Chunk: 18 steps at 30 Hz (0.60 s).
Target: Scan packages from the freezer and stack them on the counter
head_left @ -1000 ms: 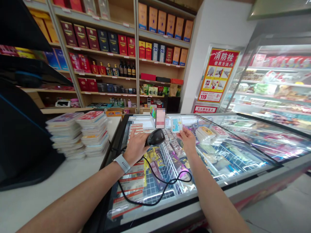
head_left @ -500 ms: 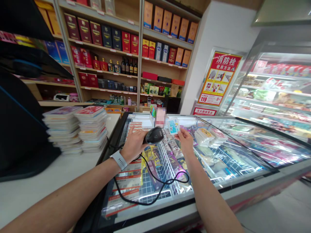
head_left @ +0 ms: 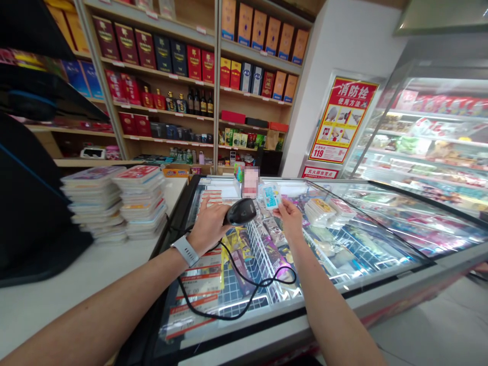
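Two bare hands over a glass-topped chest freezer [head_left: 343, 300]! Left hand [head_left: 208, 227], fingers [head_left: 206, 207] wrapped tight around a black barcode scanner [head_left: 241, 212]; right hand [head_left: 292, 229], fingers [head_left: 282, 212] pinched on a small blue-and-white packet [head_left: 271, 196], just beside the scanner's nose.

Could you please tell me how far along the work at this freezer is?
Two tall stacks of packs on the counter look finished with. In hand: the left hand grips a corded handheld scanner, and the right hand holds a small pale-blue packet up beside it. Left: a small pile of packs on the freezer looks untouched, though the pictures cannot confirm it.
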Motion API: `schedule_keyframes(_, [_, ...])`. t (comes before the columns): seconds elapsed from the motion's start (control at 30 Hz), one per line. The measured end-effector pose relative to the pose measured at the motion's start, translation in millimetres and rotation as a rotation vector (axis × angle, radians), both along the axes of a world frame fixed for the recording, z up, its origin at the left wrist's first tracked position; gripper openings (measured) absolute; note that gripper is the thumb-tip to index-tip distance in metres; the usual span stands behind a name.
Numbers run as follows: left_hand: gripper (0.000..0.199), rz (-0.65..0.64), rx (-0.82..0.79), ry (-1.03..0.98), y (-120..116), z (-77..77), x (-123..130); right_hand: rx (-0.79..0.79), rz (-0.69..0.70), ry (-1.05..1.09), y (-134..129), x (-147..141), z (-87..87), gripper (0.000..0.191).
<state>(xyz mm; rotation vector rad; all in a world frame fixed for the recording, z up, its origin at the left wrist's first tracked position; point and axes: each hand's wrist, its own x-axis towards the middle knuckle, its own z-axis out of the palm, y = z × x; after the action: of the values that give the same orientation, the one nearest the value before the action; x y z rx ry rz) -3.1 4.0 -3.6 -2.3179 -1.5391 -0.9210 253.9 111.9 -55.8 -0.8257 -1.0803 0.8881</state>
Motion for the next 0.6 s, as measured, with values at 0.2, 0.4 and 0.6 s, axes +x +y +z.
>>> schedule_keyframes(0.2, [0.02, 0.0, 0.015, 0.011, 1.5, -1.5, -0.5, 0.01, -0.005, -0.003, 0.0, -0.2, 0.2, 0.053])
schedule_keyframes(0.4, [0.019, -0.003, 0.032, 0.021, 3.8, -3.4, -2.7, 0.011, 0.004, -0.002, 0.3, -0.2, 0.7, 0.054])
schedule_keyframes(0.6, [0.021, 0.0, 0.03, 0.006, 2.6, -2.0, -3.0, 0.016, 0.002, 0.005, -0.3, -0.3, 1.0, 0.052])
